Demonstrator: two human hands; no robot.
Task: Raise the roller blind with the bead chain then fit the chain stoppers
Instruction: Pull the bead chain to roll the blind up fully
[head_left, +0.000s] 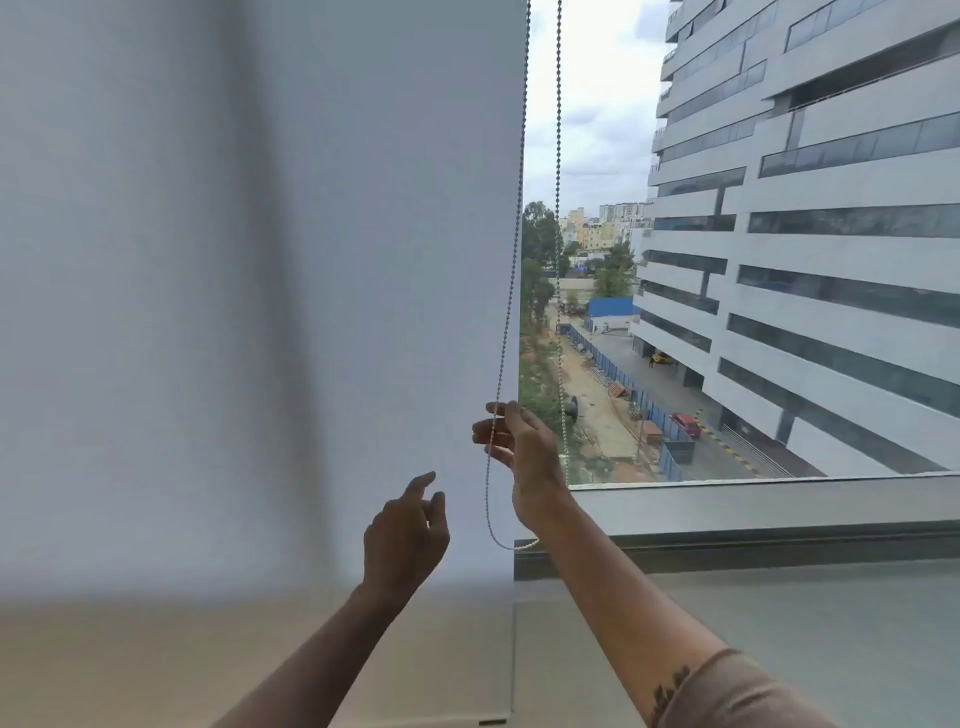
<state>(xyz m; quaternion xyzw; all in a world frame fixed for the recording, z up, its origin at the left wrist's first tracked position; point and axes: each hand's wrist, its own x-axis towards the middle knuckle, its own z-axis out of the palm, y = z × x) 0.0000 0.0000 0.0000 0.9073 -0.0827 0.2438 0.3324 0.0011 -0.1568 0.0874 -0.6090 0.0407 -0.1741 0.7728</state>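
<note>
A white roller blind (311, 260) hangs fully down over the left part of the window. Its bottom edge lies near the lower border of the view. Along its right edge a bead chain (511, 280) drops in two strands and loops just above the sill. My right hand (524, 457) is raised beside the blind's edge, and its fingertips pinch the left strand of the chain. My left hand (405, 535) is lower and to the left, in front of the blind. Its fingers are apart and it holds nothing. No chain stoppers are visible.
The window sill and frame (727, 525) run to the right below bare glass. Beyond the glass stand a tall grey building (805, 234), a road and trees. The right strand of the chain (558, 208) hangs straight against the glass.
</note>
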